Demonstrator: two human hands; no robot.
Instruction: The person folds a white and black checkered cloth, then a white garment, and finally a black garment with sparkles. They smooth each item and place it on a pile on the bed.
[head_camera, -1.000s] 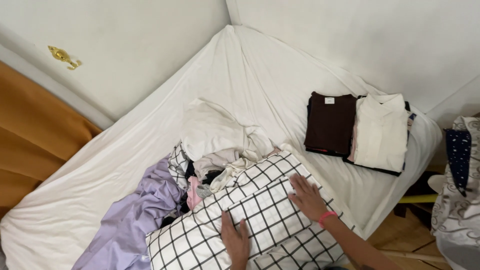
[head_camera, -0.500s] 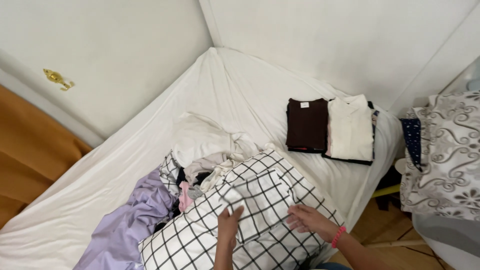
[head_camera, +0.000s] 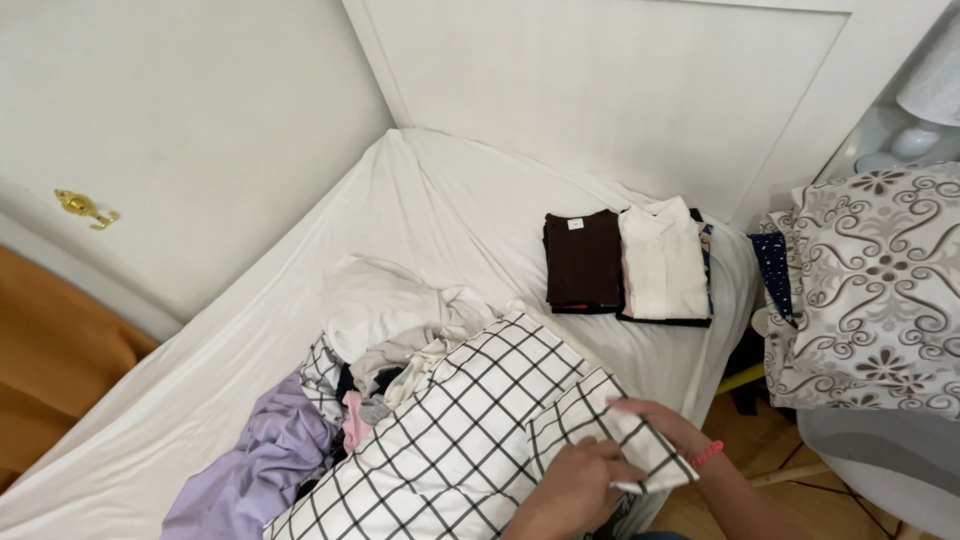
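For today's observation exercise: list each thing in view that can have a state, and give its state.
checked cloth: partly folded, corner held
left hand: gripping the fold
right hand: under the corner
brown garment: folded flat
white garment: folded flat
clothes pile: crumpled, unfolded
bedsheet: spread, wrinkled

A folded dark brown shirt (head_camera: 583, 260) lies touching a folded white shirt (head_camera: 663, 262) on the bed sheet (head_camera: 450, 210).

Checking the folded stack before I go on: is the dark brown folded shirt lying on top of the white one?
No, the dark brown folded shirt lies beside the white folded shirt, to its left on the bed sheet.
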